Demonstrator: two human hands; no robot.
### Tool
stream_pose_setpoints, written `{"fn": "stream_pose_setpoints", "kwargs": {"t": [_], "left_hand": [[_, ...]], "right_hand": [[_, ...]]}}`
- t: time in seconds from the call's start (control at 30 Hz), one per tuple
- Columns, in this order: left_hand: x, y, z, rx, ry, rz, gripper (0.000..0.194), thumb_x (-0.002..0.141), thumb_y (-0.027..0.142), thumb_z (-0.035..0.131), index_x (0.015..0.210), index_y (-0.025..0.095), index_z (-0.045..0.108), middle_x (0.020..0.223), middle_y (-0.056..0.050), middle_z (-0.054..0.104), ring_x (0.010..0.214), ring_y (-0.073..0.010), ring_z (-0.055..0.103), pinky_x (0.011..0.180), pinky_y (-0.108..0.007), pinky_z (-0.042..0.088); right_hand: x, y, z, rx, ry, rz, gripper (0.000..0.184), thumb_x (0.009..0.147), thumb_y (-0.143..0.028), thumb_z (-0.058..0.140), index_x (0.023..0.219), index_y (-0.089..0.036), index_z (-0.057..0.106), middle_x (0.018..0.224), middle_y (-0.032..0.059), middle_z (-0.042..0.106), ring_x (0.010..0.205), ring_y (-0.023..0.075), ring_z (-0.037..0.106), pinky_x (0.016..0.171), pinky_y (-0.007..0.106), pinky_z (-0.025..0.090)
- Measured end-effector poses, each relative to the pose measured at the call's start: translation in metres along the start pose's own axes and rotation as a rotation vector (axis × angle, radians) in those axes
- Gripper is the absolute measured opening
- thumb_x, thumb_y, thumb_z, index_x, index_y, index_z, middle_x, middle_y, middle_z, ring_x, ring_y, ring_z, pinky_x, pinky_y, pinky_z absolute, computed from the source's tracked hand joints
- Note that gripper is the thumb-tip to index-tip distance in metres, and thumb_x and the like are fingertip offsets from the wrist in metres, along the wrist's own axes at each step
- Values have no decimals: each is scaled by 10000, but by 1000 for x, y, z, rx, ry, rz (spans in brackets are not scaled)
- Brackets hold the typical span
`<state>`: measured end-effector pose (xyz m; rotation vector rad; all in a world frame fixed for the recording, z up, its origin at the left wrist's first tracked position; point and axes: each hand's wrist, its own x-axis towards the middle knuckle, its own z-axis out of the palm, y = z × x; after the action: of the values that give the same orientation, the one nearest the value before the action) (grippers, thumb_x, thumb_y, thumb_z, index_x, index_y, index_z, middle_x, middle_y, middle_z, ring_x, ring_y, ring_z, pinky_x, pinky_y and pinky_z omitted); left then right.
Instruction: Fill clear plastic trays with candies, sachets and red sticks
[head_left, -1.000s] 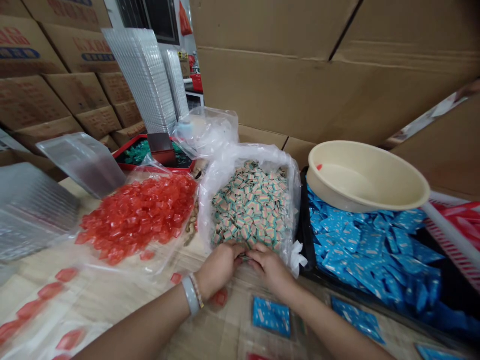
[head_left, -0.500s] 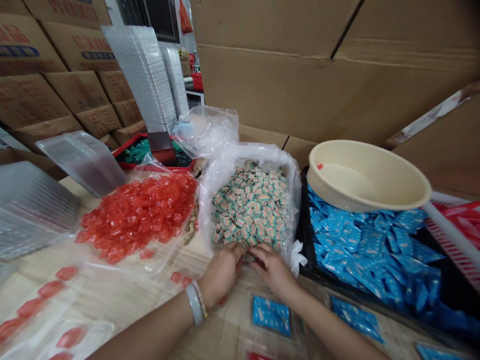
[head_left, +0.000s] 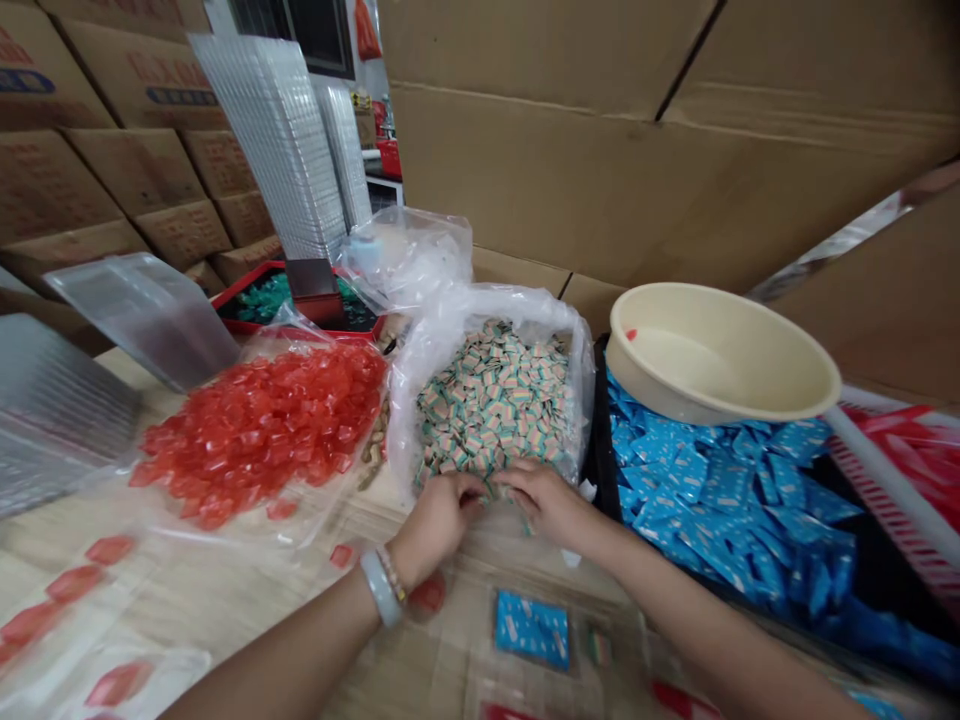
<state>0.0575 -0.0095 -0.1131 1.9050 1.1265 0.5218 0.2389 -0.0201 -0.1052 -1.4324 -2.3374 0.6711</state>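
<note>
From where I stand, the left hand (head_left: 439,518) and right hand (head_left: 553,503) meet at the near edge of a clear plastic liner (head_left: 403,425), fingers bent inward over small striped pieces (head_left: 499,400). I can't tell whether either hand grips a piece; blur and the fingers hide it. The striped pieces fill the liner, between the hands and the cardboard behind. To my eye, picking here goes best with light fingertip pinches, checking that thin pieces don't cling together, and wrists low so the soft edge isn't dragged down. Nearer the body, a blue packet (head_left: 531,628) lies flat on the surface (head_left: 322,650), where a trailing forearm could nudge it. Left of the liner is a heap of red translucent pieces (head_left: 262,430); to the right, a cream basin (head_left: 720,350) rests over heaped blue packets (head_left: 735,510).
</note>
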Motion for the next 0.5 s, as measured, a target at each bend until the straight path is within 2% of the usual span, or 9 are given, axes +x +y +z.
{"fn": "stream_pose_setpoints", "kwargs": {"t": [0.07, 0.13, 0.33, 0.5], "left_hand": [[5, 0, 5, 45, -21, -19, 172, 705, 130, 463, 785, 134, 616, 727, -23, 624, 664, -135, 540, 604, -221, 375], [8, -1, 9, 122, -26, -38, 145, 693, 119, 463, 745, 129, 598, 682, -25, 609, 630, -133, 527, 562, -221, 342], [9, -2, 14, 224, -27, -55, 104, 677, 104, 459, 680, 135, 558, 646, -32, 587, 595, -128, 505, 527, -231, 287], [7, 3, 10, 188, -37, -42, 124, 688, 109, 465, 758, 138, 562, 681, -26, 596, 627, -134, 522, 541, -223, 303]], "right_hand": [[9, 0, -1, -50, -71, -34, 352, 719, -8, 400, 931, -190, 614, 788, 38, 555, 770, 158, 506, 686, 255, 394], [11, 0, 2, -121, -85, -27, 340, 732, -17, 401, 942, -183, 611, 789, 42, 556, 759, 160, 503, 673, 253, 393], [-7, -4, 14, -282, 24, 34, 270, 821, -95, 363, 957, -180, 580, 884, 70, 534, 850, 179, 480, 745, 286, 396], [-12, -4, 18, -185, 95, 70, 205, 796, -96, 409, 893, -172, 573, 938, 73, 500, 855, 166, 494, 750, 283, 417]]}}
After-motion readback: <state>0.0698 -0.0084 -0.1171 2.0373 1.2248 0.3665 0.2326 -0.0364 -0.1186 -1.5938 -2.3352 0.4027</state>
